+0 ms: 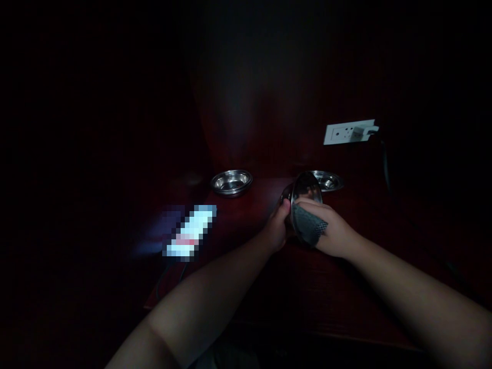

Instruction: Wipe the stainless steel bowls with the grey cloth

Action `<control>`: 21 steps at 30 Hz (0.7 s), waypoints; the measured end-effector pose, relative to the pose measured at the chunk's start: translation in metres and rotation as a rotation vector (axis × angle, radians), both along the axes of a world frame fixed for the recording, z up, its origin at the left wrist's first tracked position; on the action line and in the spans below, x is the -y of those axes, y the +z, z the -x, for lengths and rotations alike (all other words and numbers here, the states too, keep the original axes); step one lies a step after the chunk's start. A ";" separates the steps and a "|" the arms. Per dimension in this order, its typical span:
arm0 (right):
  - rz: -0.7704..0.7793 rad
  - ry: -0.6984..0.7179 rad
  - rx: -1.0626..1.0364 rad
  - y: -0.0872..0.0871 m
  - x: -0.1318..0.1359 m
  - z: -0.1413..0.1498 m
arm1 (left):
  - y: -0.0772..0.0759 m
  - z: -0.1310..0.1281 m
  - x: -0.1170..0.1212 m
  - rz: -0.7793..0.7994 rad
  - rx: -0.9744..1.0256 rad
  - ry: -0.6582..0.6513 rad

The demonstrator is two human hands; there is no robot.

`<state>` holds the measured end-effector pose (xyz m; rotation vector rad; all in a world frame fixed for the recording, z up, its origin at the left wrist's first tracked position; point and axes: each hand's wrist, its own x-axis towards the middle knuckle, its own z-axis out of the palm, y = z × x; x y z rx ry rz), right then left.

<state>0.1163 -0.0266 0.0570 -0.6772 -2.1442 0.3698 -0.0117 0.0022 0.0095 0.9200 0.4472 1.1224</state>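
A shiny metal bowl (306,185) is held up on its side above the dark red table, its inside turned to the right. My left hand (277,225) grips it from the left, thumb at the outer wall; the other fingers are hidden behind it. Inside the bowl, my right hand (333,230) presses a dark grey-green cloth (309,224) against the wall, fingers closed on the cloth. Beyond the left hand stands a small stack of metal bowls (231,183). Just behind the held bowl lies another metal dish (328,181), partly covered by it.
At the left, a lit, blurred-out phone-like screen (191,231) lies near a thin cable. A white wall socket (348,132) with a plug and hanging cord (385,164) is at the back right. The table (269,287) meets a dark red wall; the surroundings are very dark.
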 end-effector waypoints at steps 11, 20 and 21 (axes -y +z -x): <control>-0.200 -0.409 0.244 -0.007 -0.012 -0.006 | 0.000 -0.003 0.002 -0.081 0.074 0.052; -0.029 -0.225 0.359 -0.007 -0.014 -0.010 | -0.007 -0.002 -0.006 -0.108 0.071 0.136; 0.006 -0.171 0.342 -0.006 -0.013 -0.009 | -0.008 -0.001 -0.006 -0.124 0.072 0.138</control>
